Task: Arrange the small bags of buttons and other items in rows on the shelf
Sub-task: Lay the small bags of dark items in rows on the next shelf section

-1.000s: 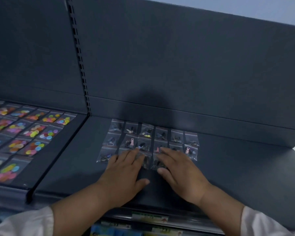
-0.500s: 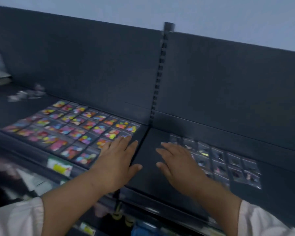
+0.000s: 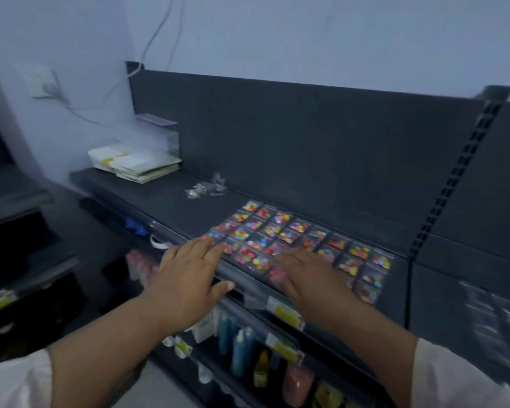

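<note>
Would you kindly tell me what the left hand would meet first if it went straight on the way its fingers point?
Most likely the coloured button bags, at their near-left corner: the left hand points straight at them. Blur hides whether its fingertips already touch.

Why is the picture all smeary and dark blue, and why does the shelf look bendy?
Head view: blur smears everything, worst at the left edge and on the clear bags at far right; the light is dim and bluish; the wide lens bows the shelf; the button bags, the left hand and the right hand look soft but recognisable.
</note>
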{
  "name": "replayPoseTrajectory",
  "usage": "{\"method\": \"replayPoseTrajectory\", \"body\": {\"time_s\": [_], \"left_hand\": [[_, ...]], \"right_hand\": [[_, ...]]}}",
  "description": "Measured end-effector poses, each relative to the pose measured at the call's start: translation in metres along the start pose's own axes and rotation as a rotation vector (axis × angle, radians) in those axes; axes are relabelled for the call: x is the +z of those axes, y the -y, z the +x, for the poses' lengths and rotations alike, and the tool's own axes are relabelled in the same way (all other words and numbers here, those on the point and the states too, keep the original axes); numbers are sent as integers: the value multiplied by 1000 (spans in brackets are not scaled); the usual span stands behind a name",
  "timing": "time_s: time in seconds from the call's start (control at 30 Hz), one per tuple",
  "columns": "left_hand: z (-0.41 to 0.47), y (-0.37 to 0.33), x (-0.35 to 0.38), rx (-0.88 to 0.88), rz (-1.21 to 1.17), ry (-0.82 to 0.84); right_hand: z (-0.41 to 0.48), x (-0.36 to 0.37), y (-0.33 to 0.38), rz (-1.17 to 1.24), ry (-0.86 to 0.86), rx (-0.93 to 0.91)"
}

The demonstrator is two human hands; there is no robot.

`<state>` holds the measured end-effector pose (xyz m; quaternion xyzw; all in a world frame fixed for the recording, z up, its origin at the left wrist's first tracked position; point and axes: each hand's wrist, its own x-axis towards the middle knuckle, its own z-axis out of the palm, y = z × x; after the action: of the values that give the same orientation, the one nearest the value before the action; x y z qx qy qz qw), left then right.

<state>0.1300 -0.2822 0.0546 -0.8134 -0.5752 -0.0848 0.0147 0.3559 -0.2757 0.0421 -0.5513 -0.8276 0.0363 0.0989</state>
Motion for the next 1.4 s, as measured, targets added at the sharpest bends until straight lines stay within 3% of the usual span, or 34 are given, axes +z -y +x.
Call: {"method": "replayPoseTrajectory", "body": {"time_s": [0.2, 0.67, 1.07, 1.4], "left_hand": [[15, 60, -9, -89, -45, 8], [147, 149, 2, -207, -28, -31], [299, 228, 39, -158, -51, 43], [394, 290, 92, -76, -131, 240]], "right_hand": [[64, 0, 37, 13, -11, -68], [250, 23, -1, 67, -1, -76], [369, 45, -8, 127, 32, 128], [455, 88, -12, 138, 68, 391]]}}
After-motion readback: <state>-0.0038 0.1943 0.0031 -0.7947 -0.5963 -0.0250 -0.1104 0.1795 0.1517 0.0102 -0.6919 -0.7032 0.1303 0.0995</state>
